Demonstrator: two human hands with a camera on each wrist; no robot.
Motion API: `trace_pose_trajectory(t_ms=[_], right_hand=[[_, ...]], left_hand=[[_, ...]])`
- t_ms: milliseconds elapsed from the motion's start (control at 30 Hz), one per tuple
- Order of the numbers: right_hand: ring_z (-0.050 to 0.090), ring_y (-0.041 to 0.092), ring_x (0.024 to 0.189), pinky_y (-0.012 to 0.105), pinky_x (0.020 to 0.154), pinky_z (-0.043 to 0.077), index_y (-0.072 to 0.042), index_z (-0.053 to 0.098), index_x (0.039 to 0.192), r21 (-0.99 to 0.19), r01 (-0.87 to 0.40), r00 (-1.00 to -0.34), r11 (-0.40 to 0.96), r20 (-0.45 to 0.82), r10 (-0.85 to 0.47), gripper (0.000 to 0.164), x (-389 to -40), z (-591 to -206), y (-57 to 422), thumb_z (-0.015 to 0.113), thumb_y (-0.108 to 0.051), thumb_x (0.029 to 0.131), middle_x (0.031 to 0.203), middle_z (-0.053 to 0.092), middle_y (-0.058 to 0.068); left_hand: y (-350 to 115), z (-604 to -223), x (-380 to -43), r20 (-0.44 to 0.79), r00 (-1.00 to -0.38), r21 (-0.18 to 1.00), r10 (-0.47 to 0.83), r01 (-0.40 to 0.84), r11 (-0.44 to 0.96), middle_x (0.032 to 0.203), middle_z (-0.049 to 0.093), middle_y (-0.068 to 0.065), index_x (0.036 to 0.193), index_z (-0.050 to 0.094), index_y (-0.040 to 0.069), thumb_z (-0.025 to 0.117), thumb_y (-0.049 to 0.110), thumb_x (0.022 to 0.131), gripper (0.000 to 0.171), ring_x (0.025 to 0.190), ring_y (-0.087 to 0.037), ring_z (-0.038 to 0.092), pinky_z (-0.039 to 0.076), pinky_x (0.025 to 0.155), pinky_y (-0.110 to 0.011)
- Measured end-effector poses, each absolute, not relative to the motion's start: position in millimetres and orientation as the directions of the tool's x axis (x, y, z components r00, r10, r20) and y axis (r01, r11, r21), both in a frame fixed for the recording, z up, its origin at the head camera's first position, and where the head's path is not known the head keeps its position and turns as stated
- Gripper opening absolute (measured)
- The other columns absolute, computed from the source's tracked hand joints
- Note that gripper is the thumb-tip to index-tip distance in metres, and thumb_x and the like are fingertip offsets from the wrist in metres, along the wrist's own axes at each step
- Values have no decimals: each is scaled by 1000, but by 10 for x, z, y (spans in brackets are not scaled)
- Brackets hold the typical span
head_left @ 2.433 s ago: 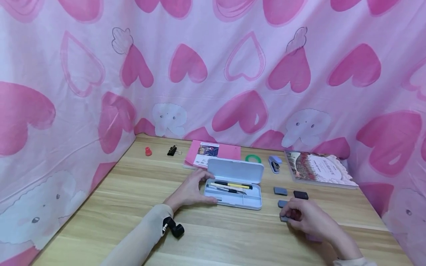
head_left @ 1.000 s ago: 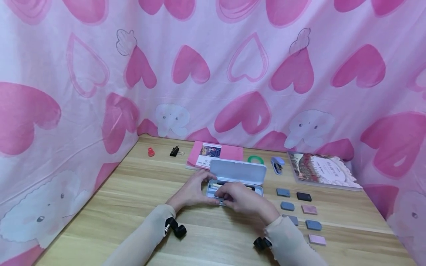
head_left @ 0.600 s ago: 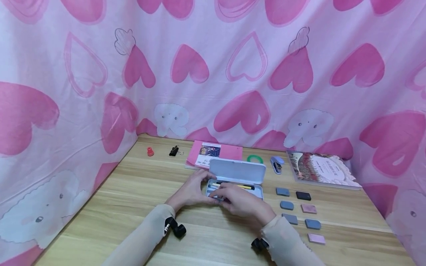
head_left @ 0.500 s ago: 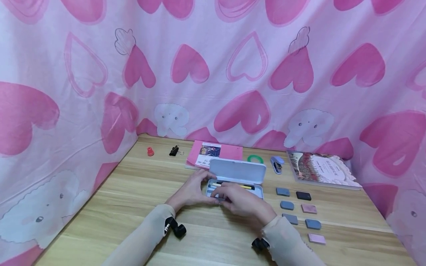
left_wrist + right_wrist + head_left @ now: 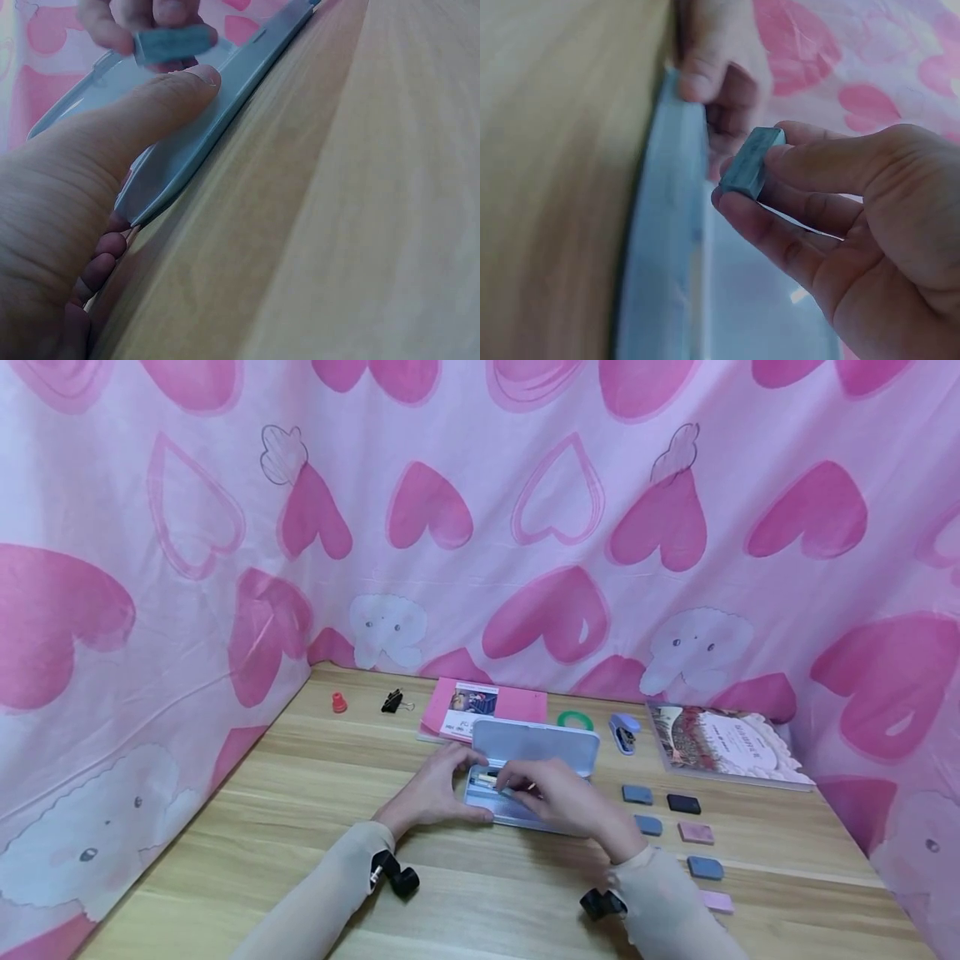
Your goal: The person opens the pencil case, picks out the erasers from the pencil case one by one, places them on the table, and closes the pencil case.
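Note:
A pale blue pencil case (image 5: 536,745) stands with its lid raised, several pens (image 5: 487,779) partly showing in its tray. My left hand (image 5: 429,789) grips the case's left end, thumb along the front edge and fingers behind. Above the tray, my right hand (image 5: 558,797) pinches a small grey-blue eraser (image 5: 751,163) between thumb and fingertips. The left wrist view also shows this eraser (image 5: 174,43) held over the case, near the left thumb (image 5: 176,97). My right hand hides much of the tray.
Several erasers, among them a black one (image 5: 683,803) and a pink one (image 5: 696,832), lie to the right. Behind are a red cone-like piece (image 5: 339,702), binder clip (image 5: 392,700), pink booklet (image 5: 517,702), green tape roll (image 5: 575,720), stapler (image 5: 623,733) and picture book (image 5: 727,743).
My right hand has come from the erasers to the pencil case, lowered into the front of its tray, then shifted slightly up and right. My left hand keeps its grip on the case.

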State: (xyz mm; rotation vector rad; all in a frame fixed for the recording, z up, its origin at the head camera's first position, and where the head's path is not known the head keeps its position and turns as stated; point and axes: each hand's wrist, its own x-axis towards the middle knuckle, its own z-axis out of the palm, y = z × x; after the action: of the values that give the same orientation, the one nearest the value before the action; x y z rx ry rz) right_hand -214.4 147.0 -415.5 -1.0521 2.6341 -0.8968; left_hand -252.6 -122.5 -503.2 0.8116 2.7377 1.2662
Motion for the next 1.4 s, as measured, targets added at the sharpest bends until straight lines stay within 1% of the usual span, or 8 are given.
trace_pose_trajectory(t_ms=[167, 400, 667, 900, 1067, 1167, 1300, 1400], right_hand=[[76, 15, 107, 36, 94, 66, -19, 77, 119, -596, -610, -735, 523, 179, -654, 27, -2132, -4024, 1730, 74, 3, 104, 117, 80, 5], [74, 11, 101, 33, 88, 66, -24, 79, 113, -564, -583, -787, 585, 211, -580, 30, -1977, -3970, 2195, 80, 2, 100, 110, 77, -8], [73, 6, 94, 29, 77, 66, -20, 81, 106, -541, -576, -808, 613, 262, -527, 26, -1599, -4146, 2685, 85, 3, 94, 104, 79, -10], [68, -1, 90, 26, 73, 64, -19, 81, 110, -567, -490, -854, 662, 160, -495, 22, -1288, -4306, 2972, 89, -8, 94, 101, 75, -16], [56, 0, 91, 23, 74, 54, -30, 82, 106, -488, -493, -857, 720, 132, -498, 22, -1153, -4426, 3105, 94, -18, 91, 97, 65, -22], [53, 0, 90, 23, 74, 51, -31, 82, 108, -515, -457, -866, 726, 69, -496, 21, -1116, -4457, 3154, 92, -20, 94, 97, 63, -19], [57, 0, 85, 23, 71, 55, -23, 81, 112, -592, -358, -867, 722, -75, -492, 18, -1124, -4454, 3178, 88, -16, 97, 100, 68, -13], [58, 3, 84, 22, 73, 56, -23, 80, 114, -609, -295, -868, 736, -150, -473, 20, -1135, -4422, 3176, 88, -17, 97, 100, 68, -9]], left_hand=[[-1243, -5042, -2516, 199, -865, 724, 460, 446, 526, 138, 62, 7, 141, 69, 23, 103, 66, 65, 93, 128, -17, 57, 47, 118, -48], [-1256, -5039, -2503, 205, -869, 716, 450, 446, 537, 140, 62, 6, 141, 69, 23, 102, 67, 65, 95, 129, -18, 57, 47, 119, -50], [-1252, -5019, -2501, 202, -867, 713, 455, 449, 539, 140, 62, 6, 141, 69, 23, 103, 66, 65, 93, 128, -17, 57, 47, 119, -49], [-1241, -5009, -2511, 208, -863, 708, 460, 457, 539, 140, 62, 6, 141, 69, 23, 103, 66, 65, 93, 128, -17, 57, 48, 118, -48], [-1242, -5019, -2515, 207, -862, 706, 462, 459, 540, 139, 62, 6, 141, 69, 23, 103, 66, 66, 93, 128, -17, 56, 47, 119, -48], [-1244, -5025, -2520, 207, -863, 705, 460, 458, 541, 139, 62, 6, 141, 69, 23, 102, 66, 66, 92, 128, -17, 56, 47, 119, -49], [-1240, -5030, -2513, 203, -866, 706, 458, 453, 544, 138, 62, 7, 140, 69, 25, 102, 67, 66, 92, 127, -17, 56, 47, 119, -50], [-1234, -5033, -2508, 201, -865, 707, 460, 453, 543, 138, 62, 6, 140, 69, 25, 102, 68, 66, 92, 127, -18, 56, 47, 118, -51]])
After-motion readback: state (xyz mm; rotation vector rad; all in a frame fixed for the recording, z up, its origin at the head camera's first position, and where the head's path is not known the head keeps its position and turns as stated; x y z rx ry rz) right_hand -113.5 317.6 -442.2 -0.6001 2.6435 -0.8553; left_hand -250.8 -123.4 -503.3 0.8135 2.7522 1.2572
